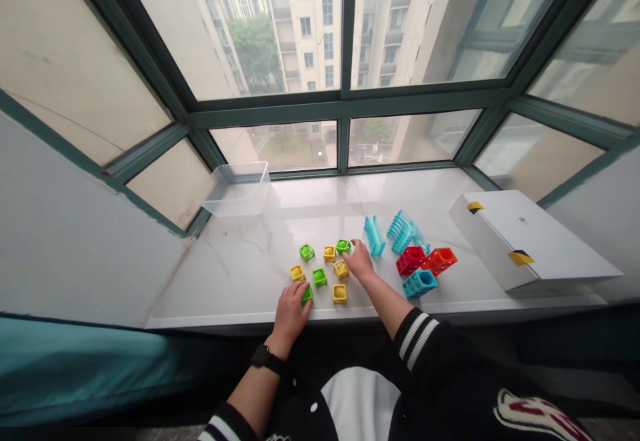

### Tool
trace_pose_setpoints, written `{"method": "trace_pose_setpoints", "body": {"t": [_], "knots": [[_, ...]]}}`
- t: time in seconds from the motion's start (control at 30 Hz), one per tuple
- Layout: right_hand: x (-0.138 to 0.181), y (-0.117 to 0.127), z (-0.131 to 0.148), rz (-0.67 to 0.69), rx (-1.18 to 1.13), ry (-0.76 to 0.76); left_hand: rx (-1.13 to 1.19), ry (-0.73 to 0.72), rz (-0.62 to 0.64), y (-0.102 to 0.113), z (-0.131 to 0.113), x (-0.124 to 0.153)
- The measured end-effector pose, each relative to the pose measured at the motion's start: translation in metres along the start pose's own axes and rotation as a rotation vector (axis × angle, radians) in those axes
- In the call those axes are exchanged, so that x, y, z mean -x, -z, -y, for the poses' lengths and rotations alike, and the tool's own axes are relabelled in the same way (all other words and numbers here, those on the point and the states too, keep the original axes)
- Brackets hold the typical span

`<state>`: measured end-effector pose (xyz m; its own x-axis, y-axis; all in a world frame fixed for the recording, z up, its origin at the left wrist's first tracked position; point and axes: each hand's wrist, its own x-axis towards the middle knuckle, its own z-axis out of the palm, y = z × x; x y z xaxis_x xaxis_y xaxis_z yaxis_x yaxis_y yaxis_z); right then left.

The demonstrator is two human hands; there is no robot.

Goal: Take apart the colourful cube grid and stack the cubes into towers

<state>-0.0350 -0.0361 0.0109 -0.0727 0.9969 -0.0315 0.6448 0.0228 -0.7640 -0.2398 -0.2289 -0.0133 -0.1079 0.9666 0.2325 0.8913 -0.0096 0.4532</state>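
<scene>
My left hand [292, 311], with a dark watch on the wrist, is closed around a green cube block [307, 294] near the sill's front edge. Thumb and fingers cover part of that block. Farther back, my right hand [360, 261] has its thumb and fingers at the right side of another green cube block [343, 246]. Between and around the hands sit several more cubes: a green cube [319, 277], a green cube [307, 251], a yellow cube [297, 273], a yellow cube [329, 253], a yellow cube [341, 268] and a yellow cube [339, 293].
Right of my right hand lie clear blue track pieces [374, 235], a curved blue piece [401, 231], and red [411, 260], orange [440, 261] and blue [420, 283] hollow blocks. A white box [540, 234] stands far right, a clear plastic bin [237, 191] back left. Windows border the marble sill [220, 281].
</scene>
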Motion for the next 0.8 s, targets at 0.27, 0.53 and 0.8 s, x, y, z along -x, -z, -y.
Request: {"method": "trace_pose_setpoints", "body": {"t": [0.27,0.53,0.8], "knots": [[0.074,0.16,-0.002,-0.247,0.101,0.459,-0.07,0.042,-0.047,-0.004,-0.004,-0.004],[0.094,0.203,-0.071,0.025,0.62,-0.008,-0.069,-0.067,-0.218,0.005,-0.033,-0.01],[0.103,0.183,-0.04,0.163,0.248,0.186,0.205,-0.275,-0.091,0.007,-0.101,-0.023]]}}
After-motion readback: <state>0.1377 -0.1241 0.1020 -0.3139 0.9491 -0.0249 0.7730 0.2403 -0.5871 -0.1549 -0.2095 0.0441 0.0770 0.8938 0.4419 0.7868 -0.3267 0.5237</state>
